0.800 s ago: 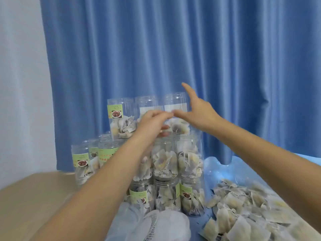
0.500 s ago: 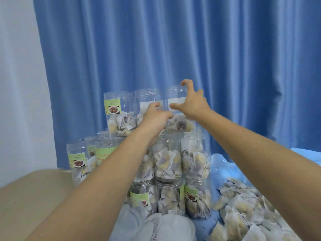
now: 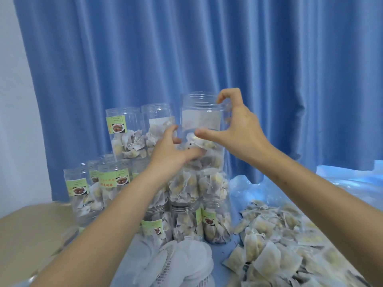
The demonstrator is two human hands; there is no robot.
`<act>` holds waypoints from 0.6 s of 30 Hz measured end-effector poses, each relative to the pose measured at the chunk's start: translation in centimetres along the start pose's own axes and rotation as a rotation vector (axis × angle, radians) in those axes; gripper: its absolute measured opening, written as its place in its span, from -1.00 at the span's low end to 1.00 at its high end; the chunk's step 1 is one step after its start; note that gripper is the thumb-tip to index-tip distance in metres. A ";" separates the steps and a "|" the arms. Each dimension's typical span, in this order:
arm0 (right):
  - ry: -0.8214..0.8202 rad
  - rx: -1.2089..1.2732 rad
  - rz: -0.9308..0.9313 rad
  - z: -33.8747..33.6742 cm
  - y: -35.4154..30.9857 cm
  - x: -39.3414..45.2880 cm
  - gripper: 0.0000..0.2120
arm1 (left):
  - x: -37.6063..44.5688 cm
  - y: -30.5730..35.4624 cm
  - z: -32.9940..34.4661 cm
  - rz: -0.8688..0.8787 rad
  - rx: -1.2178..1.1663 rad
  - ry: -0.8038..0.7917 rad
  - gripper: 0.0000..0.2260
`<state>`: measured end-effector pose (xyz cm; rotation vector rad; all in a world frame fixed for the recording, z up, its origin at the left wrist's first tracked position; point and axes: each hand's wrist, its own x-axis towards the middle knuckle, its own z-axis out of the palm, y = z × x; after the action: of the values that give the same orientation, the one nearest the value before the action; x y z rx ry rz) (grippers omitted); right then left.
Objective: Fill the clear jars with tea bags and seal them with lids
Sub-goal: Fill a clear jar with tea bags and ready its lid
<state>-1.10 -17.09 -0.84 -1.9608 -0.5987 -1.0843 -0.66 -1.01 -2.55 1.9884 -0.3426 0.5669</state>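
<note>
Clear jars holding tea bags stand stacked in three tiers against the blue curtain. The top right jar (image 3: pixel 202 121) is lidless, about half full, and sits a little above its neighbours. My right hand (image 3: pixel 238 131) grips it, fingers hooked on the rim and thumb across its front. My left hand (image 3: pixel 172 154) presses against its lower left side. Two more lidless jars (image 3: pixel 132 131) stand to its left in the top tier. Loose tea bags (image 3: pixel 275 239) lie heaped on the right. White round lids (image 3: pixel 182 264) lie piled in front of the stack.
Green-labelled jars (image 3: pixel 83 193) stand lower on the left, next to a brown cardboard surface (image 3: pixel 27 230). A blue plastic sheet (image 3: pixel 342 183) covers the table on the right. The blue curtain (image 3: pixel 207 48) hangs close behind the stack.
My right hand has closed over the rim of the top right jar. The jar has come up and toward me. My left hand has shifted from the middle jar onto this one.
</note>
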 end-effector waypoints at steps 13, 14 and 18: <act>-0.359 -0.145 0.144 -0.6 4.9 -13.8 -0.42 | -11.8 -9.3 7.8 -0.521 -0.209 -0.312 -0.62; -0.375 -0.152 0.131 -0.3 5.3 -14.5 -0.42 | -12.1 -10.0 8.4 -0.594 -0.297 -0.320 -0.78; -0.327 -0.135 0.123 0.9 6.8 -16.0 -0.41 | -13.2 -12.8 10.6 -0.830 -0.491 -0.288 -0.80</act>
<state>-4.18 -20.61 -17.65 -2.2837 -0.5796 -0.7498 -3.38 -4.53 -23.29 1.5373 0.1752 -0.3116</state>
